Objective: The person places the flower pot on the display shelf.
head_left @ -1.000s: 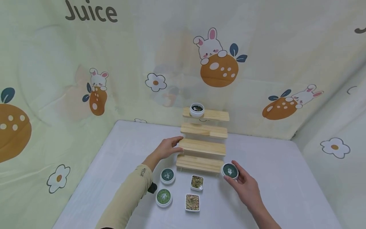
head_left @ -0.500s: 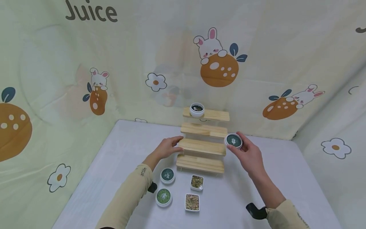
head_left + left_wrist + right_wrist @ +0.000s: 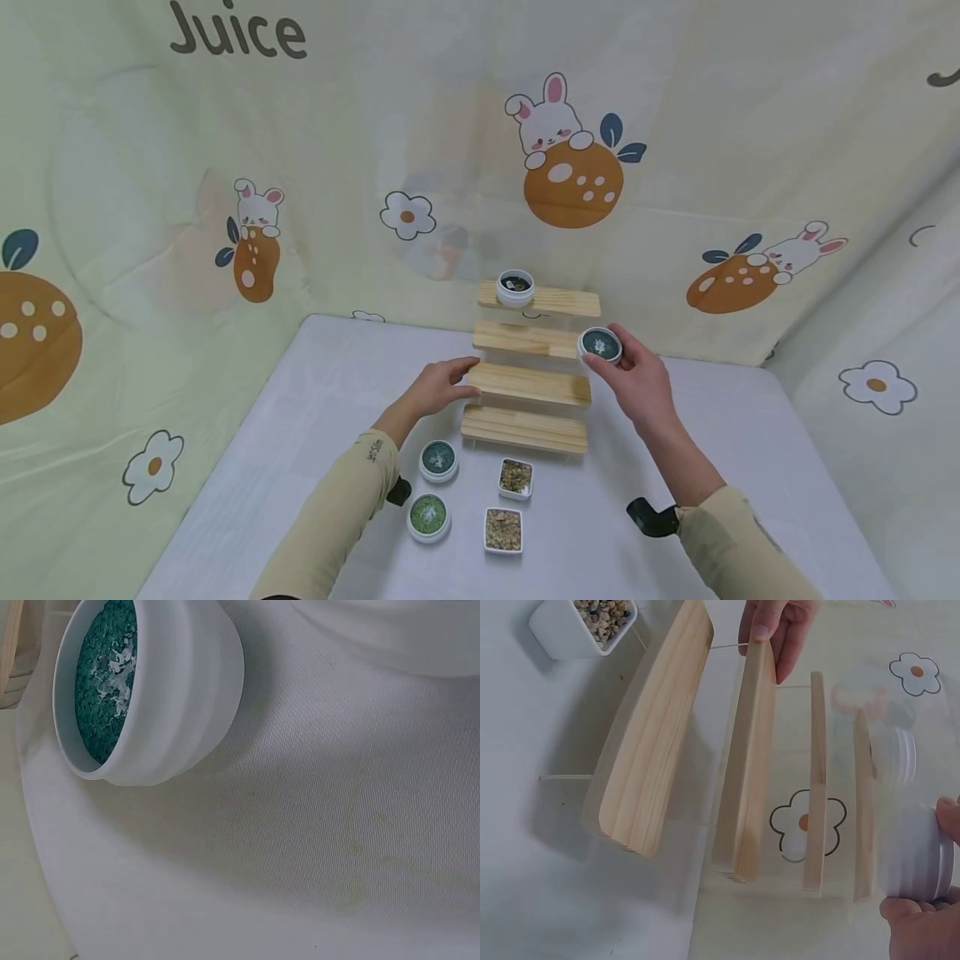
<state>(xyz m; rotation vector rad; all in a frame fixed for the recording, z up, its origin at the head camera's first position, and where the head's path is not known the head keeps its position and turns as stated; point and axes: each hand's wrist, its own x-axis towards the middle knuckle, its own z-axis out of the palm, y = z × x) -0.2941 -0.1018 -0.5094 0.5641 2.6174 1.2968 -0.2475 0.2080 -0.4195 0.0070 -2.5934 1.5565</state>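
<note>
A four-step wooden display rack [image 3: 532, 382] stands at the back of the table. My left hand [image 3: 435, 388] pinches the left end of its second board from the bottom, thumb on top, as the right wrist view shows of that hand [image 3: 786, 630]. At the rack's right side, my right hand [image 3: 643, 385] holds a round white pot [image 3: 601, 343] with dark green filling, raised level with the third board and overlapping its right end. Another round white pot [image 3: 515, 287] with dark contents sits on the top board's left part.
Left of centre, in front of the rack, are a dark green-filled pot [image 3: 438, 460] and a lighter green one [image 3: 428, 517]. Two square white dishes [image 3: 516, 477] of small stones stand beside them. A printed curtain [image 3: 450, 150] hangs close behind the rack.
My right hand has lifted the white pot from beside the bottom board up to the third board, then moved it slightly left. My left hand has stayed on the rack.
</note>
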